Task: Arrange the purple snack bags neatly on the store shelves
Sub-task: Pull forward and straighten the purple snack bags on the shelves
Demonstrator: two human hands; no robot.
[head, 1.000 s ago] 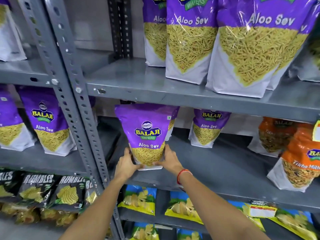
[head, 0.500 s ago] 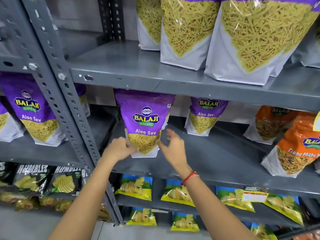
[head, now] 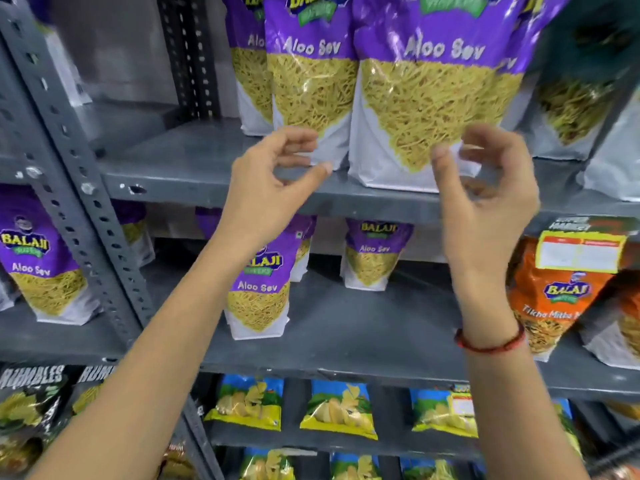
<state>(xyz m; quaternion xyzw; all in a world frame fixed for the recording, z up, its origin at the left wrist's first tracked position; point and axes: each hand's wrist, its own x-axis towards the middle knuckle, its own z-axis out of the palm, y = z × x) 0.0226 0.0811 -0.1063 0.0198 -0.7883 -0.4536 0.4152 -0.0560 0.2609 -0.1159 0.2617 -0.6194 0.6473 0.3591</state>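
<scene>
Large purple Aloo Sev bags stand in a row on the upper grey shelf (head: pixel 214 168); the front one (head: pixel 433 98) is in the middle, another (head: pixel 308 81) to its left. My left hand (head: pixel 273 181) is raised before the left bag's bottom corner, fingers curled and apart, holding nothing. My right hand (head: pixel 485 195) is blurred in front of the front bag's lower right corner, fingers apart. A smaller purple bag (head: pixel 258 289) stands upright on the middle shelf (head: pixel 363 334), partly behind my left wrist. One more small purple bag (head: pixel 372 258) stands further back.
A perforated grey upright (head: pixel 86 216) divides the shelving; more purple bags (head: pixel 38 265) stand left of it. Orange snack bags (head: pixel 554 299) lean at the middle shelf's right. Blue-and-yellow chip packets (head: pixel 337 410) fill the lower shelves, black ones (head: pixel 31 407) lower left.
Both hands let go of the small purple bag on the middle shelf and rose to the large bags on the upper shelf. The camera tilted up.
</scene>
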